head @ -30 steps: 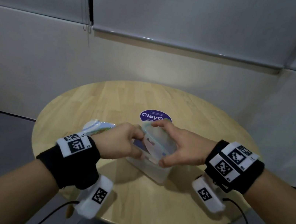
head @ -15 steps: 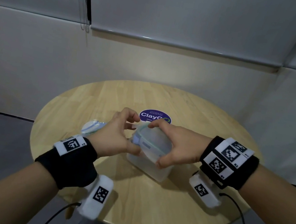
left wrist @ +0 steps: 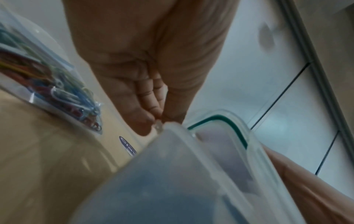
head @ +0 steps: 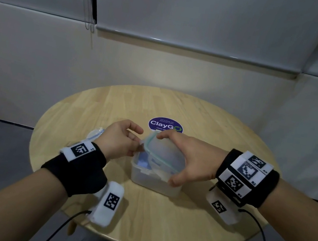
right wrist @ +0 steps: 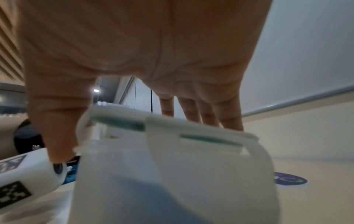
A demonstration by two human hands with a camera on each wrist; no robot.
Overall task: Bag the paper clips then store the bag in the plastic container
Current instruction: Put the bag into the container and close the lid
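A clear plastic container [head: 154,184] stands mid-table with something blue inside. Its lid [head: 159,151], edged with a teal seal, lies tilted over the opening, the far left corner raised. My right hand [head: 168,159] grips the lid from above, thumb on the near edge and fingers on the far edge. My left hand [head: 137,138] pinches a small flap at the lid's left end; the left wrist view shows the fingertips [left wrist: 153,119] closed on that tab. The zip bag of coloured paper clips [left wrist: 57,91] lies on the table behind the left hand [head: 95,134].
The round wooden table [head: 158,224] carries a purple round sticker [head: 165,125] just beyond the container. Grey walls stand behind the table. Cables hang from both wrist cameras over the near table edge.
My left hand has left the container's side, opened its fingers and come to the lid's left flap. The right hand keeps its grip and the lid now lies flatter over the container.
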